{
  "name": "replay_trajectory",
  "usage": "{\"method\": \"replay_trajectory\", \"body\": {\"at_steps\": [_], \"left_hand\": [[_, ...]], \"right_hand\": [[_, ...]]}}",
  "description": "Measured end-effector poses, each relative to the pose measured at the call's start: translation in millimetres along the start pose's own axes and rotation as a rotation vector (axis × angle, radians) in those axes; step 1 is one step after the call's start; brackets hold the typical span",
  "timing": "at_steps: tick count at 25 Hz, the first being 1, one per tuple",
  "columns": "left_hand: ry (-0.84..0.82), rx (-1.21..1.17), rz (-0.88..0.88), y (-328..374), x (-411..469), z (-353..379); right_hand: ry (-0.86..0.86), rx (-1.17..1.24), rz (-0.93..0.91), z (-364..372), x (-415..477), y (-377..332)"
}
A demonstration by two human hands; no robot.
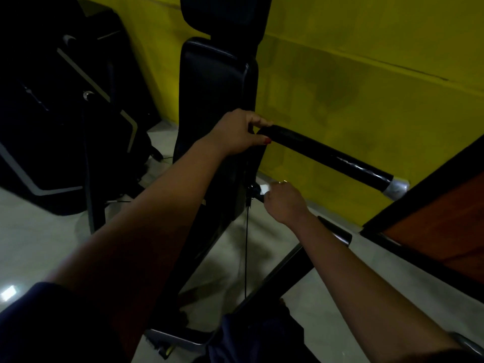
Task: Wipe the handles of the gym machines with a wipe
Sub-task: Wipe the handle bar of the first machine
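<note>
We see the left hand (pixel 239 133) clamped on the near end of the upper handle (pixel 327 155), fingers over the top and thumb (its nail painted red) underneath. That handle is a glossy black bar running right and down to a silver cap (pixel 396 188). Below it, the right hand (pixel 284 203) is curled round the wipe (pixel 264 189), a white scrap that peeks out at the fingertips, and holds it against the lower handle (pixel 337 233). This black bar comes out again beneath the wrist. We cannot tell whether the fingers close fully round it. A thin cable (pixel 246 244) hangs straight down between the two forearms. Just behind the hands stands a tall black pad (pixel 212 100), upright before the yellow wall (pixel 366 61). Another dark machine (pixel 65 113) sits on the pale floor (pixel 39 231) to the left, well apart.
</note>
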State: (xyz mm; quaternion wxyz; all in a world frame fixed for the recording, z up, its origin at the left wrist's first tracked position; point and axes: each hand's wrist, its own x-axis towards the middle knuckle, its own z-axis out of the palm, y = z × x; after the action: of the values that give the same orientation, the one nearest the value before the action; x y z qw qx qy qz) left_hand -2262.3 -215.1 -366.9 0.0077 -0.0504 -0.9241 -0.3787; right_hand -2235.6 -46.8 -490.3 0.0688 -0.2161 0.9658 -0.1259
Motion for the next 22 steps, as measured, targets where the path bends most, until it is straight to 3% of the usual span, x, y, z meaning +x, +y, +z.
{"method": "replay_trajectory", "body": {"at_steps": [4, 9, 11, 17, 22], "left_hand": [[0.114, 0.097, -0.002, 11.5, 8.7, 7.9], [0.121, 0.14, -0.021, 14.8, 12.5, 10.1], [0.14, 0.132, -0.028, 13.7, 12.0, 12.0], [0.142, 0.137, -0.044, 15.6, 10.5, 13.0], [0.149, 0.12, -0.047, 12.4, 10.8, 14.2]], "right_hand": [[0.097, -0.019, -0.142, 21.0, -2.7, -16.5], [0.488, -0.429, -0.625, 26.1, -50.9, 32.3], [0.508, -0.522, -0.686, 26.9, -52.2, 40.9], [0.329, -0.774, -0.767, 44.7, -1.9, -5.2], [0.667, -0.58, -0.692, 43.7, -37.7, 29.7]]}}
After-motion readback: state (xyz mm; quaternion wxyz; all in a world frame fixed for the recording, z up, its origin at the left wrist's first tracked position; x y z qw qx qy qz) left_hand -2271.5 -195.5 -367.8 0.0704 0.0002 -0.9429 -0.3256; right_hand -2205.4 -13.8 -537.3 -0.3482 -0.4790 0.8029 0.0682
